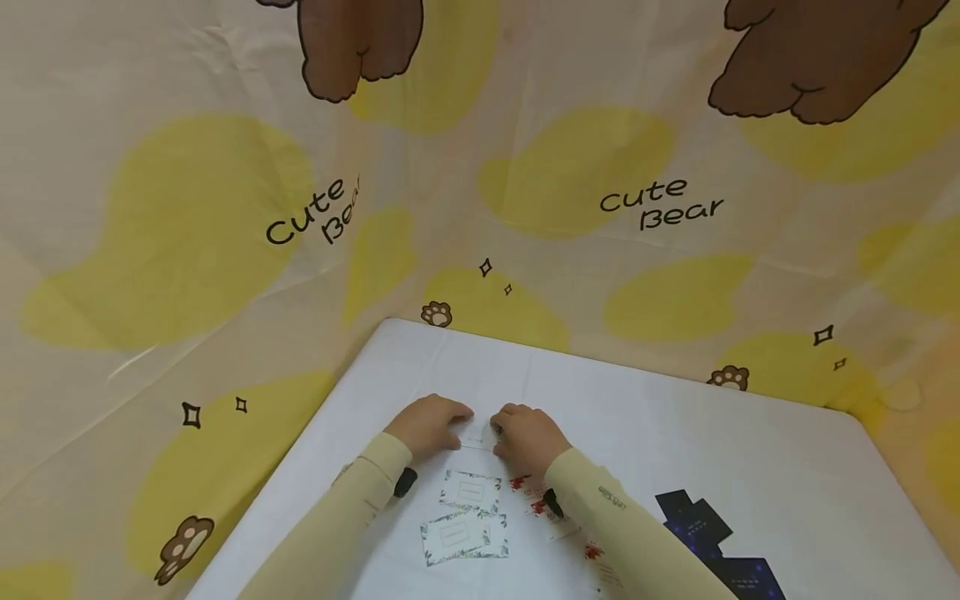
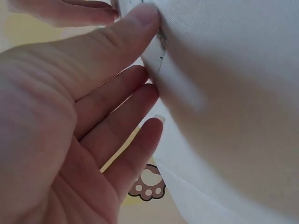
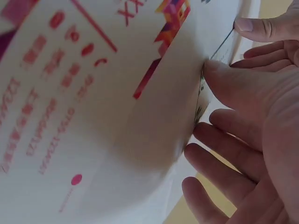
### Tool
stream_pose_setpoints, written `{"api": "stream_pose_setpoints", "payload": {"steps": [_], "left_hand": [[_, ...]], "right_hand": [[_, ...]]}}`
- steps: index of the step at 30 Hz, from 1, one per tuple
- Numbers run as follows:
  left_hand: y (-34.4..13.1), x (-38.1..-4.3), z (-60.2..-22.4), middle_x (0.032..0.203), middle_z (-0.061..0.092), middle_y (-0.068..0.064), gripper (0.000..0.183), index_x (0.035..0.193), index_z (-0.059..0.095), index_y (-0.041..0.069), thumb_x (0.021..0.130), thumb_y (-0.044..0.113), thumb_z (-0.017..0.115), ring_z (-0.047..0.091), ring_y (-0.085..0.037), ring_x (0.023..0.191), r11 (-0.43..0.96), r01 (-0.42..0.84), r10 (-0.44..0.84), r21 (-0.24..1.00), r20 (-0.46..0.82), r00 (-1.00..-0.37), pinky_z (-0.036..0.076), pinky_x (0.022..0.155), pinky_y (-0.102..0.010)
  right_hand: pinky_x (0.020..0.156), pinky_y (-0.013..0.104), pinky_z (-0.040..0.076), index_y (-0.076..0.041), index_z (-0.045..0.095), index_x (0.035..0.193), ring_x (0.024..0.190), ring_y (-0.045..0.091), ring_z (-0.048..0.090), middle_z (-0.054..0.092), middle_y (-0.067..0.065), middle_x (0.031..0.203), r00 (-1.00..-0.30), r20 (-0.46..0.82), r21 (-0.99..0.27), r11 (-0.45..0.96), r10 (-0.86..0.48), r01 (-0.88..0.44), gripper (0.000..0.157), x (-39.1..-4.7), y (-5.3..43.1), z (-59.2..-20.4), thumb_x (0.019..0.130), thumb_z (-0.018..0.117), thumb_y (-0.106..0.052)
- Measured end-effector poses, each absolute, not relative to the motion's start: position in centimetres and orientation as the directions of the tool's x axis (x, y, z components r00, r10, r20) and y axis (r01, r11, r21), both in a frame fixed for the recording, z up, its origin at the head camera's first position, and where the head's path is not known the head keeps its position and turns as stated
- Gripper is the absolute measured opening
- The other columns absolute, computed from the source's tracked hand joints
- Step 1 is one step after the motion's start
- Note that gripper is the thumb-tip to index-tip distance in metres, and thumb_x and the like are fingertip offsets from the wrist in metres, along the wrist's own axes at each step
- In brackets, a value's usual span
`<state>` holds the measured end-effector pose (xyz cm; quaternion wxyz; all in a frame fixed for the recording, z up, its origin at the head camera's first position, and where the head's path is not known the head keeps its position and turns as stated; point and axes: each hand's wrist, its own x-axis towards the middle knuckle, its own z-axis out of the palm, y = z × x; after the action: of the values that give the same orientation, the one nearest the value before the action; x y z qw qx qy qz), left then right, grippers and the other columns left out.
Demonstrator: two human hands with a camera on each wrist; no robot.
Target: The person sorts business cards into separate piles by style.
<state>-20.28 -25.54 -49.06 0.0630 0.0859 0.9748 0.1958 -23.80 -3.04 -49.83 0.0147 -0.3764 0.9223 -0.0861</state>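
Note:
A small white card with a leafy border (image 1: 474, 435) lies between my two hands near the middle of the table. My left hand (image 1: 429, 427) pinches its left end, thumb on the near side and fingers at the far side. At the opposite end, my right hand (image 1: 528, 433) grips the card between thumb and curled fingers. The right wrist view shows the leafy edge of the card (image 3: 200, 105) beside the right fingertips. Closer to me lie similar leaf-bordered cards: one alone (image 1: 471, 490) and an overlapping pair (image 1: 453, 536).
Cards with red flowers (image 1: 538, 506) lie partly under my right forearm. Dark blue cards (image 1: 701, 525) overlap at the right of the white table (image 1: 600, 400). A card with pink-red print (image 3: 70, 102) fills much of the right wrist view. A bear-patterned cloth (image 1: 540, 275) hangs behind.

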Motion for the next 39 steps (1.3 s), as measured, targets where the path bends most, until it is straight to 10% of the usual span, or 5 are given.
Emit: {"api": "stream_pose_setpoints", "payload": {"steps": [17,30,39], "left_hand": [[-25.2,-20.5,-47.9,0.138,0.076,-0.004,0.042,0.138,0.074,0.015,0.096,0.015,0.081,0.069,-0.028,0.133,0.933,0.125,0.156,0.338,-0.065,-0.986,0.053,0.114,-0.047],[-24.2,-13.9,-45.3,0.144,0.072,-0.002,0.066,0.144,0.069,0.013,0.083,0.017,0.092,0.065,-0.027,0.137,0.893,0.213,0.292,0.397,-0.150,-0.945,0.051,0.116,-0.049],[-23.5,-12.8,-47.0,0.119,0.074,0.001,0.052,0.130,0.076,0.009,0.080,0.010,0.091,0.066,-0.011,0.101,0.909,0.260,0.318,0.327,-0.138,-0.938,0.058,0.095,-0.036]], "right_hand": [[0.105,0.044,0.058,-0.012,0.073,0.138,0.122,0.024,0.073,0.074,0.004,0.134,-0.760,0.026,-0.192,0.743,-0.649,-0.641,0.037,-24.7,-3.7,-49.6,0.103,0.072,-0.026],[0.100,0.040,0.058,-0.012,0.073,0.136,0.117,0.022,0.072,0.076,0.002,0.127,-0.669,-0.003,-0.165,0.660,-0.744,-0.733,0.059,-17.8,-1.7,-46.8,0.088,0.088,-0.043],[0.088,0.032,0.057,-0.014,0.076,0.127,0.105,0.014,0.069,0.073,-0.004,0.116,-0.614,-0.014,-0.114,0.611,-0.789,-0.783,0.046,-16.5,-2.4,-48.6,0.088,0.088,-0.035]]}}
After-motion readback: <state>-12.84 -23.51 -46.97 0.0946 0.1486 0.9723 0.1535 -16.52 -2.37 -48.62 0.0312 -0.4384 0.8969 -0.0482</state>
